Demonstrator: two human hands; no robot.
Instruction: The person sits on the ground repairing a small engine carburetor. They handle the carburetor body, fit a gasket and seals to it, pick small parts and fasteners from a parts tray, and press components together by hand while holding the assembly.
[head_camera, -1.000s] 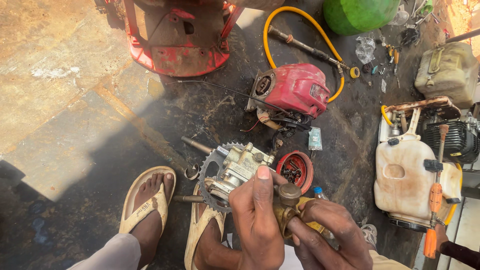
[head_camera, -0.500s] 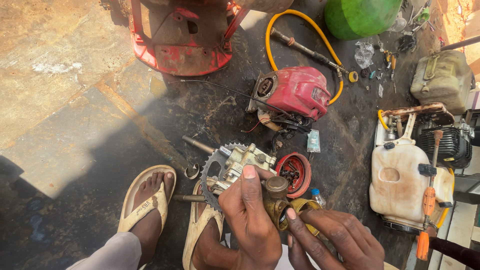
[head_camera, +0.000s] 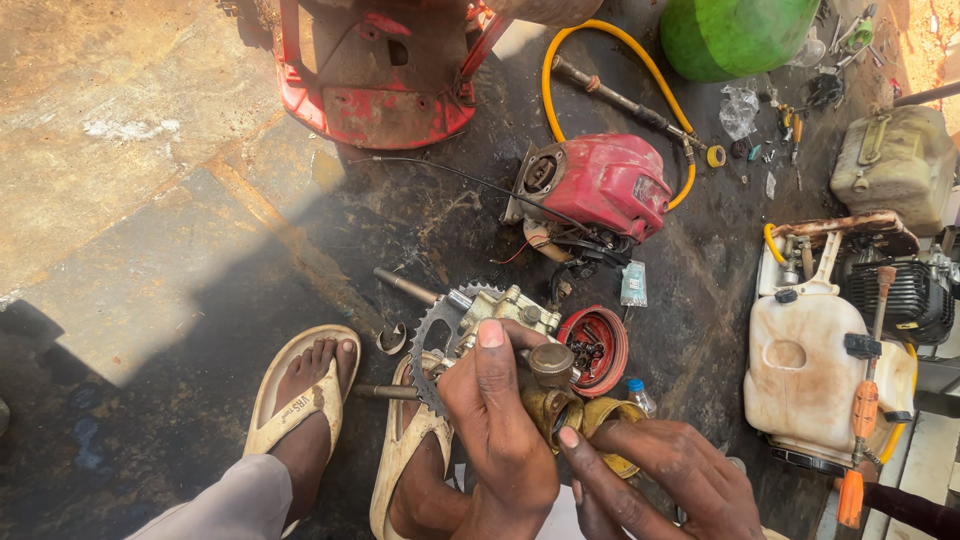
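At the near edge of the oil-dark floor (head_camera: 200, 250), above the sandalled feet, both hands work one brass pump fitting (head_camera: 552, 385). Over the last second the left hand (head_camera: 500, 430) has shifted from covering the part to clasping it from the side, its thumb now laid flat against the grey pump body (head_camera: 500, 308); the right hand (head_camera: 665, 470) has slid lower and closes its fingers round the fitting's yellowed lower end. The round cap of the fitting now shows clear between them, so the grip looks reset rather than loosened. The fitting is dull, tarnished metal with a knurled-looking top. Beside it lies a toothed steel sprocket (head_camera: 430, 335), thin and grey, and a red ribbed round cover (head_camera: 597, 345). Farther off sit a glossy red engine housing (head_camera: 610, 190) and a stained white plastic tank (head_camera: 810, 365).
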